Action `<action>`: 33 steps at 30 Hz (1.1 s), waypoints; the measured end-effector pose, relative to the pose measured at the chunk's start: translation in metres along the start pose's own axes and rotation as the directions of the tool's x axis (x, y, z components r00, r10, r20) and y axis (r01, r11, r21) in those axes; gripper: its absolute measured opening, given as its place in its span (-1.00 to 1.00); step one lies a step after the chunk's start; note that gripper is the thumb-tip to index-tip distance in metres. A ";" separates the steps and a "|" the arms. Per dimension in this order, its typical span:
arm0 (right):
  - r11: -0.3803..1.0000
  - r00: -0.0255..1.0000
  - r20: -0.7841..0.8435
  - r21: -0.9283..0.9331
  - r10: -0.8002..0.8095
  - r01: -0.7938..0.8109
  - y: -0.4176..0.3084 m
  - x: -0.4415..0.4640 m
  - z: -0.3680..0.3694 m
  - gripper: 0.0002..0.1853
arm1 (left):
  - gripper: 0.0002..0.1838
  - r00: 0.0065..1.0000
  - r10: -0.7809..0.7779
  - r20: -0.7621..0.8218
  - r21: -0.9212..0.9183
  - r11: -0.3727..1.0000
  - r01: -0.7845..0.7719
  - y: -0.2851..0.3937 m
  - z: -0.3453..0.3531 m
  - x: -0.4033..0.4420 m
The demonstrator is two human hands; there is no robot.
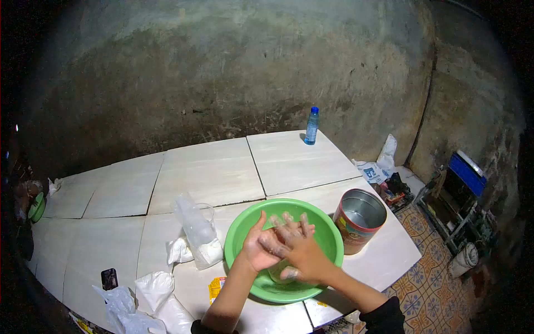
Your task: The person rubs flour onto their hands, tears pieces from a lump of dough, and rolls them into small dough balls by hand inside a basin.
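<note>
My left hand (261, 248) is raised palm up over a green plastic basin (236, 234), thumb stretched out. Across its palm and fingers lies my right hand (303, 255), the fingers spread and coated with a whitish, sticky residue. The two hands touch each other and neither holds an object. Below them, the basin's inside is partly hidden by the hands, so I cannot make out its contents. Right of the basin stands an open round tin (356, 236) with a bare metal interior. A small yellow packet (216, 288) lies beside my left forearm.
Left of the basin are a clear plastic bag (194, 220) and bags of white powder (156, 288). A phone (109, 278) lies near a crumpled plastic bag (125, 312). A blue bottle (312, 127) stands at the tiled table's far edge, before a bare wall (222, 72).
</note>
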State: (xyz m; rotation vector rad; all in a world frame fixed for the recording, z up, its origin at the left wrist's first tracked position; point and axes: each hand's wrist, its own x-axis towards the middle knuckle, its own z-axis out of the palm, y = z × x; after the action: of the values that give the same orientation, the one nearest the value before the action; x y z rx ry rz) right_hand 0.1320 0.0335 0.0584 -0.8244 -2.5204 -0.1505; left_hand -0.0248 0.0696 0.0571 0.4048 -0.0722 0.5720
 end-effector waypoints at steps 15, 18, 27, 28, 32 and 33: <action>0.994 0.994 -0.027 0.010 0.110 -0.110 0.019 0.004 0.002 -0.16 | -0.31 0.983 0.080 0.163 -0.031 0.997 -0.076 0.007 -0.014 -0.003; 0.946 0.945 -0.081 -0.054 0.316 -0.321 0.035 0.005 -0.006 -0.18 | -0.45 0.999 0.030 -0.038 0.096 0.995 -0.026 0.005 -0.017 0.006; 0.764 0.849 -0.225 0.583 0.478 -0.275 0.039 -0.006 -0.012 -0.49 | -0.61 0.850 0.362 -0.382 0.263 0.925 -0.275 -0.008 -0.029 0.014; 0.743 0.851 -0.199 0.607 0.485 -0.282 0.036 -0.009 -0.015 -0.53 | -0.62 0.851 0.342 -0.398 0.171 0.939 -0.298 -0.008 -0.029 0.014; 0.868 0.924 -0.172 0.435 0.342 -0.240 0.030 -0.016 -0.006 -0.58 | -0.59 0.823 0.303 -0.480 -0.054 0.926 -0.373 -0.008 -0.041 0.014; 0.901 0.944 -0.151 0.374 0.293 -0.220 0.028 -0.015 -0.006 -0.54 | -0.57 0.825 0.338 -0.453 0.016 0.928 -0.371 -0.008 -0.048 0.013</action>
State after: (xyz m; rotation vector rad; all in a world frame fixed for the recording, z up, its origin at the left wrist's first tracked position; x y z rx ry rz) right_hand 0.1607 0.0469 0.0553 -0.9287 -2.1327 0.2864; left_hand -0.0117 0.0890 0.0126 0.1764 0.2838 1.0201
